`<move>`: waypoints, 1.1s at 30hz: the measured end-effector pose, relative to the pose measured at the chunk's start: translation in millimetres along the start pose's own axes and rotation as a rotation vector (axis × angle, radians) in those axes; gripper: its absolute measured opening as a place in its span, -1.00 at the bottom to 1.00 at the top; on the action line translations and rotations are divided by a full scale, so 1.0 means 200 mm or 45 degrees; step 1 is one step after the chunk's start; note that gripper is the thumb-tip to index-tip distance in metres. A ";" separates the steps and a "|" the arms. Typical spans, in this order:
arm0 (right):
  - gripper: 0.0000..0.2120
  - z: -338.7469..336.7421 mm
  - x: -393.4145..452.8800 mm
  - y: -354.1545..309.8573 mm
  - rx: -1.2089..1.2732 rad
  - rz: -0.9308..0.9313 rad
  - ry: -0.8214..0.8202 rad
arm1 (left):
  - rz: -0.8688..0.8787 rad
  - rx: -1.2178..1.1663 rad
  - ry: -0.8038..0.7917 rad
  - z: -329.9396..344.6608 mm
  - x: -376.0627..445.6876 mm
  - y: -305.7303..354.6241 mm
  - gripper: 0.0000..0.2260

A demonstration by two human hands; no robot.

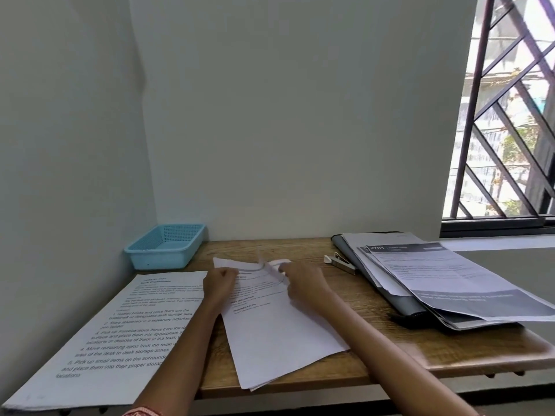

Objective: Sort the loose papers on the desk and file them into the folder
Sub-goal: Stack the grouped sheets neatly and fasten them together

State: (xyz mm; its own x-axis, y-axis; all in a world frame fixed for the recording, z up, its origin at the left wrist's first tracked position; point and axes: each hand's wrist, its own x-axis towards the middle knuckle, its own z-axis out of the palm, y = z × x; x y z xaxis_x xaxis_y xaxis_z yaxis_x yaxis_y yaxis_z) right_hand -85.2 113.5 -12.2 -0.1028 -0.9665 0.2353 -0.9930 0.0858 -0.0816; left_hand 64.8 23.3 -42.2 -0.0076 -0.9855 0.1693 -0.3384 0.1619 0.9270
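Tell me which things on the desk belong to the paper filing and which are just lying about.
Job:
middle sheets, gripped at the top by left hand and right hand
left paper stack
dark folder with papers on it

Lying about:
blue basket
metal clip

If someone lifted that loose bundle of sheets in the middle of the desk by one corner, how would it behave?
The middle stack of papers would probably flop and fan apart: its top sheets already curl between the left hand and right hand. It looks light. Its edges overhang the desk, so a push would likely slide it off.
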 end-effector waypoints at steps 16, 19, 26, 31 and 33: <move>-0.57 -0.04 -0.10 -0.28 0.358 -0.069 -0.173 | 0.014 0.042 0.046 0.00 -0.02 0.00 -0.74; -0.54 -0.04 -0.06 -0.13 0.559 0.162 0.105 | 0.049 -0.069 0.085 0.00 -0.04 0.03 -0.74; -0.67 0.07 -0.02 0.19 0.982 0.696 0.361 | 0.145 -0.386 0.089 -0.03 -0.07 0.05 -0.78; -0.82 0.04 -0.02 0.24 1.247 0.688 0.462 | 0.208 -0.478 0.092 -0.05 -0.10 0.08 -0.73; -0.77 0.02 -0.02 0.25 1.265 0.649 0.473 | 0.230 -0.449 0.119 -0.05 -0.11 0.09 -0.71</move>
State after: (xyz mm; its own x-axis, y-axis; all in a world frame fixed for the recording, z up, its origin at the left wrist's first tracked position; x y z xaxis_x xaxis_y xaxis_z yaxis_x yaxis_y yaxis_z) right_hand -134.3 119.7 -20.9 -0.6488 -0.7309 0.2117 -0.3671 0.0570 -0.9284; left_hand 69.0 47.4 -26.1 0.0534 -0.9335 0.3546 0.0045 0.3554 0.9347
